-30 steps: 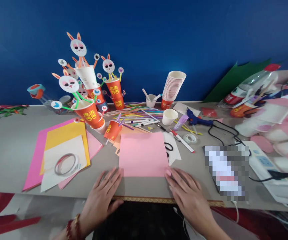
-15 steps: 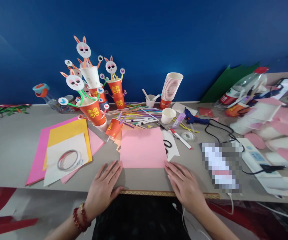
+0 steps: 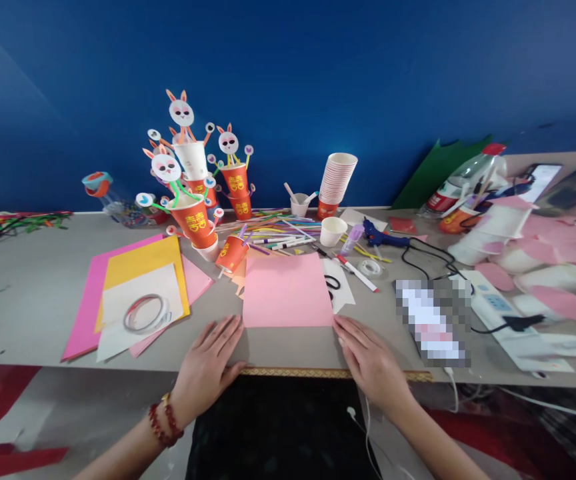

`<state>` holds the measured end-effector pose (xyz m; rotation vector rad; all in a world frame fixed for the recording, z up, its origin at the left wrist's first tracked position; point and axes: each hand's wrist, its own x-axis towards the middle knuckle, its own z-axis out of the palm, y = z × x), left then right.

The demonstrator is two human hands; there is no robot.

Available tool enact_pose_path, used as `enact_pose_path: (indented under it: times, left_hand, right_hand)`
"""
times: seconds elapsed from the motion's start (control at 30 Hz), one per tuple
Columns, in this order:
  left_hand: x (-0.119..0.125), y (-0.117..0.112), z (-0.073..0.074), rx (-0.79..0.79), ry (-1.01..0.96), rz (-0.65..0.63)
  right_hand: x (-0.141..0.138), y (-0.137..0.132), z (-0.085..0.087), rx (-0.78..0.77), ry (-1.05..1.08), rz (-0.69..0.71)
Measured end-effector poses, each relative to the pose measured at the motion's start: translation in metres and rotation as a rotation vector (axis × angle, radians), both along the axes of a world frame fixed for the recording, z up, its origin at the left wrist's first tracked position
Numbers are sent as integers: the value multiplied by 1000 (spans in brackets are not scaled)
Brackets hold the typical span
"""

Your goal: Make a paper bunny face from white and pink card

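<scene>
Our left hand (image 3: 207,375) and right hand (image 3: 372,367) lie flat, fingers extended and gripping nothing, at the near corners of the pink paper (image 3: 288,293) on the tabletop (image 3: 288,350), probably to steady it.

Left hand (image 3: 211,365) palm down, thumb spread; right hand (image 3: 372,365) also palm down.

Black clothing (image 3: 278,427) is worn with red wrist beads (image 3: 155,425) (plus a gold-toned piece (image 3: 166,399)).
</scene>
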<state>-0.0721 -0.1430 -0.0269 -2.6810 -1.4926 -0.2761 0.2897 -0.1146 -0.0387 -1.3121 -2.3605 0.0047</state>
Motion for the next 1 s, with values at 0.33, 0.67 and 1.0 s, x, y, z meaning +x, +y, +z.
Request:
enact_pose_path:
  times: [0.33,0.67,1.0]
  left_hand:
    - [6,19,13,-44,44,-165]
    - [13,40,11,-28,-73,-121]
    - [-15,94,29,73,-425,86]
  right_hand:
    - [5,1,6,57,-81,55]
    - [-3,35,31,94,23,-70]
    - [-49,72,43,-51,91,196]
